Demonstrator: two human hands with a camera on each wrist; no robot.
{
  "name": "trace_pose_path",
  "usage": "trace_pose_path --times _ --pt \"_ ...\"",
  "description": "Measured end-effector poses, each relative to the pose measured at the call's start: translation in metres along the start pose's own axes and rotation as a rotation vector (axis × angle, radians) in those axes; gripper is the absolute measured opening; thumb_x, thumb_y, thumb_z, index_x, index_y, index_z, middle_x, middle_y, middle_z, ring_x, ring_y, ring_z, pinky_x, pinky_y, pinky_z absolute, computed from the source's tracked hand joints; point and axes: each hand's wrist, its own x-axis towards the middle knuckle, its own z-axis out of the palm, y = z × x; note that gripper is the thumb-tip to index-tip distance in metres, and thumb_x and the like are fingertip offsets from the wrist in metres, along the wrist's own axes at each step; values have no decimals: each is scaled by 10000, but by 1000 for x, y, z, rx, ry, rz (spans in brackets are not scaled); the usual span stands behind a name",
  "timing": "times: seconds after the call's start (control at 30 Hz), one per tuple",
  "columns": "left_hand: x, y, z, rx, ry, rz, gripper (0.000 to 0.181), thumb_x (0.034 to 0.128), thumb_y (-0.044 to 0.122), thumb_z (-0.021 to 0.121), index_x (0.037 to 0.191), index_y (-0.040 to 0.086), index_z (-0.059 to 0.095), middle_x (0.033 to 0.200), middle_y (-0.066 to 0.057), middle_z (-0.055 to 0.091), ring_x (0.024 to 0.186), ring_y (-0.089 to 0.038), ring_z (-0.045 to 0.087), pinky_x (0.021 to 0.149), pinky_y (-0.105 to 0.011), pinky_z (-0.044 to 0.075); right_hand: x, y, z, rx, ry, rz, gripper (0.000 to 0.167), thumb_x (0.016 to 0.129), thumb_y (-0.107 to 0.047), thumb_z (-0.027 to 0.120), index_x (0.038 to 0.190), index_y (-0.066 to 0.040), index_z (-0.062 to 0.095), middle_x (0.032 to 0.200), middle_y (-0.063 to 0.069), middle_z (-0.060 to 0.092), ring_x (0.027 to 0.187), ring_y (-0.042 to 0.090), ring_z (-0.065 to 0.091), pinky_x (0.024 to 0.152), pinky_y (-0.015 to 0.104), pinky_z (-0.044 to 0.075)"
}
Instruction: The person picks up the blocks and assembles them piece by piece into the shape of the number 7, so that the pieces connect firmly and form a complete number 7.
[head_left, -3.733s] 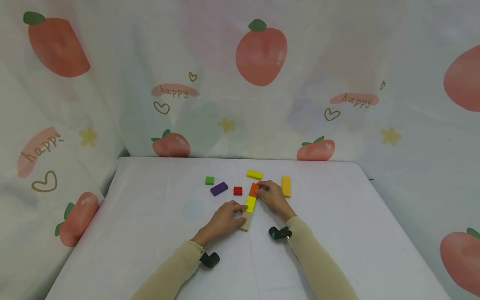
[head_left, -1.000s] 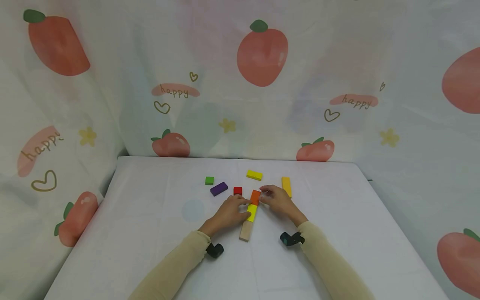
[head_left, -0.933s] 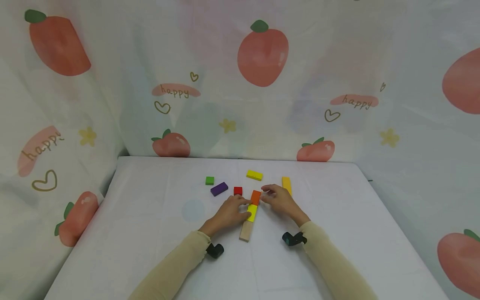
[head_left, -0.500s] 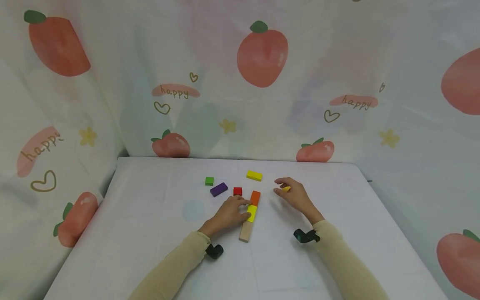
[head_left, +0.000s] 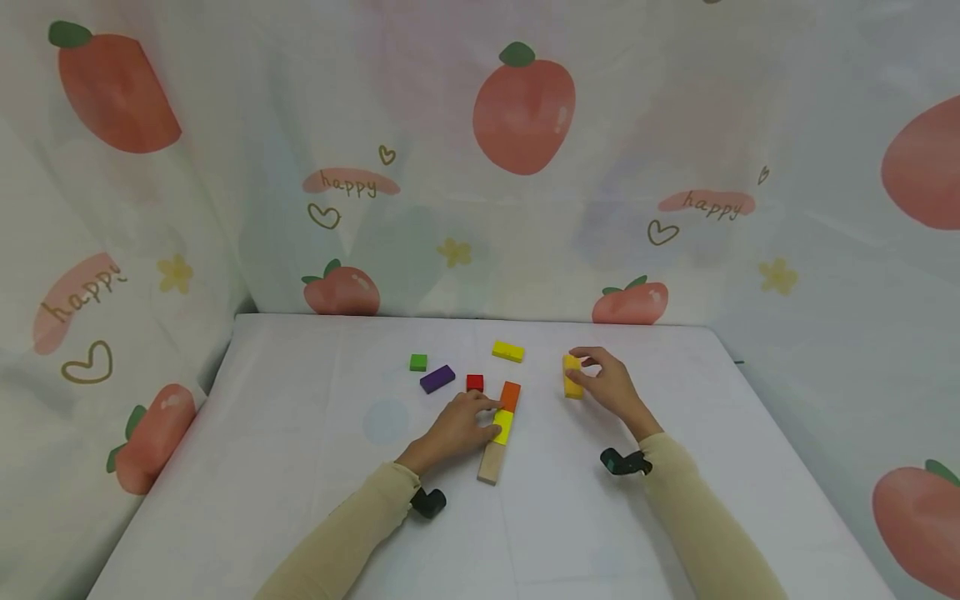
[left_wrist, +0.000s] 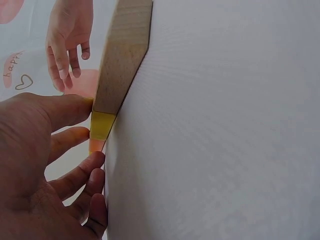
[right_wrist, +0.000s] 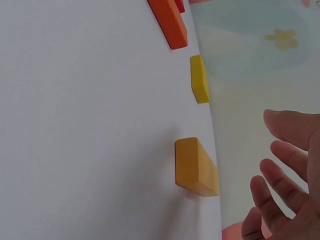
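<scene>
A plain wooden block [head_left: 491,463], a yellow block [head_left: 504,427] and an orange block [head_left: 511,395] lie end to end in a row on the white table. My left hand [head_left: 453,429] rests against the row's left side. In the left wrist view, its thumb and index finger touch near the yellow block [left_wrist: 103,125], all on one side. My right hand [head_left: 611,387] hovers by an amber-yellow block [head_left: 573,390] to the right. The right wrist view shows its fingers spread and apart from that amber-yellow block [right_wrist: 187,162].
A small red block [head_left: 475,382] sits just left of the orange one. Farther left lie a purple block [head_left: 437,379] and a small green block [head_left: 418,362]. Another yellow block [head_left: 508,351] lies farther back. A patterned cloth [head_left: 525,250] hangs behind the table.
The row has come slightly nearer since the earliest frame. My right hand has left the orange block and moved right to the amber-yellow block. My left hand has stayed still for the last second.
</scene>
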Motion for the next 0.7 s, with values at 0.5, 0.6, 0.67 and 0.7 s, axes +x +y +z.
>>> trace_pose_path --times 0.5,0.6,0.67,0.7 --pt "0 -2 1 3 5 4 438 907 341 693 1334 277 622 1300 -7 574 1190 -203 502 1015 -390 479 12 30 0 22 -72 123 587 917 -358 670 1428 -144 475 1467 140 457 1272 355 451 997 507 444" --pt "1 -2 1 7 1 6 439 907 350 693 1335 282 620 1306 -7 572 1198 -203 501 1021 -394 478 14 34 -3 20 -96 148 604 915 -368 670 1437 -147 463 1451 144 471 1272 353 448 964 474 465" --pt "1 -2 1 13 0 8 441 908 356 691 1337 285 618 1309 -6 570 1200 -201 501 1025 -394 477 16 36 -4 14 -110 159 612 917 -372 668 1444 -148 455 1441 147 478 1266 348 449 949 455 475" --pt "2 -2 1 16 0 8 442 908 358 690 1338 286 617 1311 -6 570 1200 -200 502 1026 -394 477 16 36 -5 14 -117 164 613 917 -371 668 1446 -149 453 1440 146 480 1265 346 448 950 453 477"
